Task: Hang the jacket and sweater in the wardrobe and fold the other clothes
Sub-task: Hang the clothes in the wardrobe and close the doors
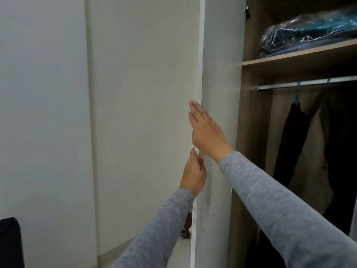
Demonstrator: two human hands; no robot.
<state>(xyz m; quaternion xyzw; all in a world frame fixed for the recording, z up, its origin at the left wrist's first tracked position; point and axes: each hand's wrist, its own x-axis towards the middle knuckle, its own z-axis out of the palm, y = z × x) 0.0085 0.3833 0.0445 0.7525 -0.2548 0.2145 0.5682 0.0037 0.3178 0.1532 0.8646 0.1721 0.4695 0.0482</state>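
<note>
**hangerfan:** So where did we have our hands at that point? On the jacket or the sweater?

**sockdrawer:** Neither, lol. Both were on the wardrobe door (220, 64). Our right hand (207, 130) lay flat on the door's inner face, fingers straight, just pressing. Our left hand (194, 172) sat lower down the door's free edge and looked to pinch it, thumb on the outer side. We couldn't pick out the jacket or sweater for sure. Right of the door a dark garment (289, 144) hung from a blue hanger (296, 97) on the rail (309, 84), but we couldn't tell what it was.

**hangerfan:** Any tips on handling?

**sockdrawer:** We figured the door was a stiff, smooth panel that swings easily, so the free edge was the spot to hold, far from the hinges. We guessed the clothes would be soft and floppy, the jacket probably heavier, so we'd take them at the shoulders or collar. Above the rail, right of the door, a plastic-wrapped bundle (309, 33) sat on the shelf (289, 57) and looked slippery.
</note>
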